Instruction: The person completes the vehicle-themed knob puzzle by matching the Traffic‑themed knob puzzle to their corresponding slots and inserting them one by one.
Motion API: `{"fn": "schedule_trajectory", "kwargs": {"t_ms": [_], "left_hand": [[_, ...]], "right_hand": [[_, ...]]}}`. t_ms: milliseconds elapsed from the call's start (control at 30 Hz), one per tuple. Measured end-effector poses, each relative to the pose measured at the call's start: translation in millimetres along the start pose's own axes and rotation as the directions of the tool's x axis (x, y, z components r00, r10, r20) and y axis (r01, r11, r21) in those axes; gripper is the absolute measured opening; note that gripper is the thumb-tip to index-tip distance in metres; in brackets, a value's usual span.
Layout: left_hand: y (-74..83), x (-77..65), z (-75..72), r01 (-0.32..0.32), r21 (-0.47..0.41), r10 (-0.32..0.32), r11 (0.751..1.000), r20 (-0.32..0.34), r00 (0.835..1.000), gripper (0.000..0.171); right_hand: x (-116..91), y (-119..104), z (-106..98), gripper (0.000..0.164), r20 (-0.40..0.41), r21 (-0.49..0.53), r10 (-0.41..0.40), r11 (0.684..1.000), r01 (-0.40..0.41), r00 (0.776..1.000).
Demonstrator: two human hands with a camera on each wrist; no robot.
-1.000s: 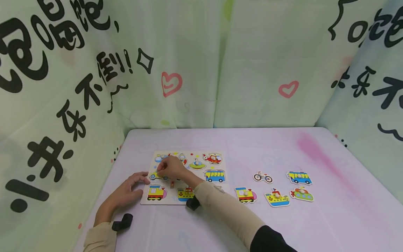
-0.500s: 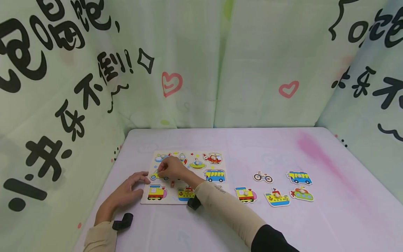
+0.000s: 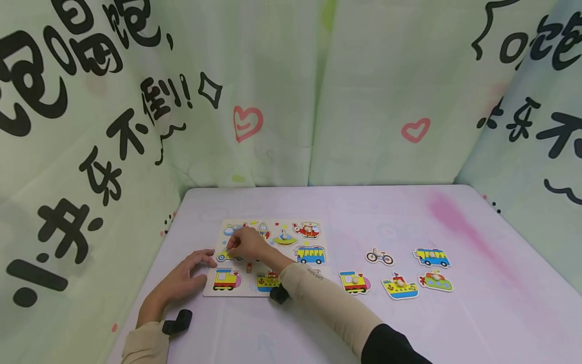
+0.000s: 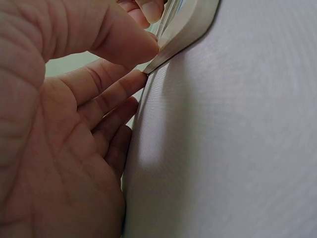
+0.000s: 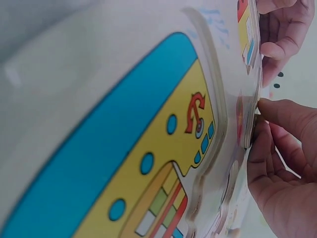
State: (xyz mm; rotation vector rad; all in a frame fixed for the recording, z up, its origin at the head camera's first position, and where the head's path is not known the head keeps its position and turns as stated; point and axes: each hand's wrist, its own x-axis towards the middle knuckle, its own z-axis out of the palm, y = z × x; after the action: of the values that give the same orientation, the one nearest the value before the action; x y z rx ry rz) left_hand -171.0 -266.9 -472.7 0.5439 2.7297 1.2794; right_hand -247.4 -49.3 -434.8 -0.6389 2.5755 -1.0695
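A puzzle board (image 3: 248, 285) printed with vehicles lies at the table's left middle. Over its middle row, my right hand (image 3: 250, 243) pinches a yellow car puzzle piece (image 3: 223, 256) at the car's place; the fingers hide part of it. In the right wrist view, thumb and fingertips meet at the edge of a thin piece, and the large printed ship (image 5: 163, 124) fills the foreground. My left hand (image 3: 184, 275) rests at the board's left edge. Its fingers are loosely extended, and the thumb (image 4: 141, 49) lies close to the board's corner in the left wrist view.
Right of the board lie loose knobbed pieces: a bicycle (image 3: 379, 257), a bus (image 3: 432, 258), a train (image 3: 354, 282), a ship (image 3: 400, 287) and a green submarine-like piece (image 3: 435, 281). Printed curtains (image 3: 364, 101) surround the table (image 3: 491, 313). The right forearm crosses the board's lower right.
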Motion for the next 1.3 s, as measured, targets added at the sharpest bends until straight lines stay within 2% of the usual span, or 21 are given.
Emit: {"fn": "schedule_trajectory", "kwargs": {"t_ms": [200, 367, 567, 700, 933, 1033, 1300], "left_hand": [[-2.5, -0.2, 0.8, -0.031, -0.006, 0.031, 0.999, -0.01, 0.999, 0.029], [-1.7, -0.7, 2.0, -0.014, -0.015, 0.014, 1.0, -0.005, 1.0, 0.029], [-0.9, -0.6, 2.9, -0.015, -0.018, 0.015, 1.0, -0.001, 1.0, 0.029], [-3.3, 0.4, 2.9, -0.024, -0.005, 0.023, 1.0, -0.007, 1.0, 0.029], [-5.1, 1.9, 2.5, -0.003, 0.0, 0.003, 1.0, -0.012, 1.0, 0.028], [-4.4, 2.2, 2.4, 0.017, 0.0, -0.017, 1.0, -0.008, 1.0, 0.028], [-4.3, 1.8, 2.8, 0.034, 0.01, -0.034, 0.999, -0.005, 0.999, 0.028]], "right_hand": [[0, 0, 1, 0.007, 0.002, -0.013, -0.013, 1.0, 0.013, 1.0], [0, 2, 2, 0.007, -0.008, -0.014, -0.031, 0.999, 0.031, 0.999], [-1, 7, 1, 0.009, -0.056, 0.019, -0.041, 0.999, 0.042, 0.998], [-4, 10, -2, 0.011, -0.095, 0.078, -0.061, 0.995, 0.068, 0.994], [-17, 8, -10, 0.012, -0.104, 0.206, -0.048, 0.976, 0.069, 0.993], [-25, 7, -13, 0.013, -0.101, 0.211, -0.055, 0.975, 0.075, 0.993], [-42, 7, -20, 0.014, -0.097, 0.204, -0.138, 0.967, 0.156, 0.986]]}}
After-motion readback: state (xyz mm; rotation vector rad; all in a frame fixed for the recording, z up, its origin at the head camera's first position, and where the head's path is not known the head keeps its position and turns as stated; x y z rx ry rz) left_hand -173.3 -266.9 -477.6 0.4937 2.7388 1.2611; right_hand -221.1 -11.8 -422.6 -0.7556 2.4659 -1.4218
